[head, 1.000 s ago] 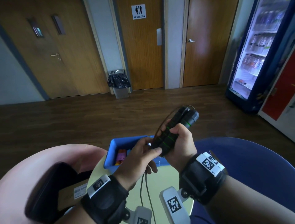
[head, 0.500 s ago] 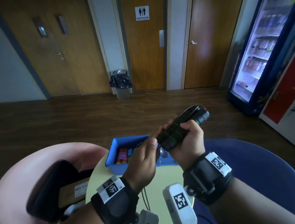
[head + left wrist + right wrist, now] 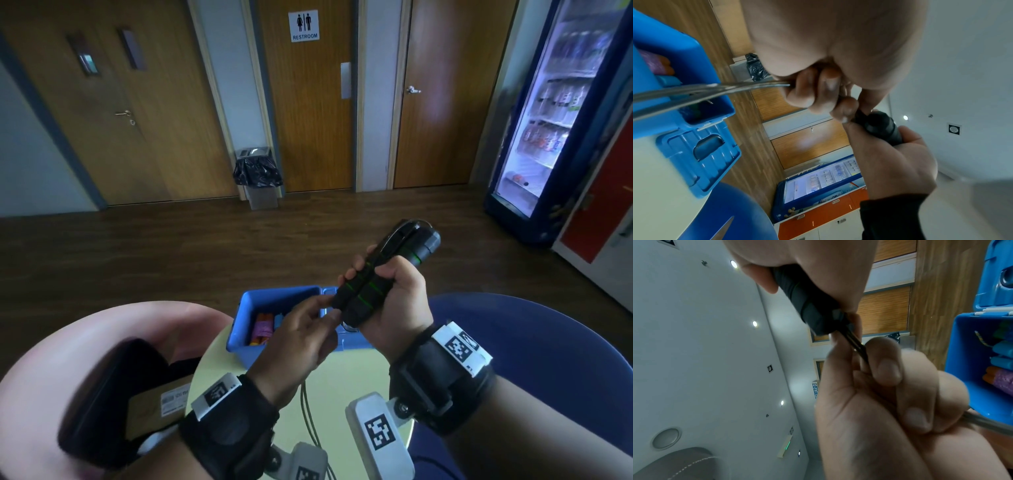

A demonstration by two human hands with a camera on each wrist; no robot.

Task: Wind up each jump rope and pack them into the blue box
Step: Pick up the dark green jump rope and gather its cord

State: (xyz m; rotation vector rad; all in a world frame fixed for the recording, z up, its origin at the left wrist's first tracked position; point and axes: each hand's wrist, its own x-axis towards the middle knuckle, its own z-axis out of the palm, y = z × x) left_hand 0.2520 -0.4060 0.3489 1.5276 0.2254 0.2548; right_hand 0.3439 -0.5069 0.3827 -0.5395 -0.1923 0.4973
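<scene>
My right hand (image 3: 394, 301) grips the two black jump rope handles (image 3: 373, 277) with green rings, held together and tilted up to the right above the blue box (image 3: 253, 301). My left hand (image 3: 305, 329) pinches the thin dark rope (image 3: 715, 88) just below the handles' lower ends; the rope (image 3: 308, 414) hangs down over the table. In the right wrist view the rope (image 3: 856, 345) leaves the handles (image 3: 807, 305) and passes between my left hand's fingers (image 3: 885, 368). The open box (image 3: 970, 353) holds orange, purple and teal handles of other ropes.
The box stands on a small round pale yellow table (image 3: 342, 383), its lid (image 3: 701, 155) lying open on the right. A pink chair (image 3: 41, 377) with a dark bag sits left, a blue chair (image 3: 534, 349) right. Wooden doors, a bin and a drinks fridge stand beyond.
The right hand has raised the handles a little and moved them right. The left hand has slid down from the handles' side to the rope at their lower ends.
</scene>
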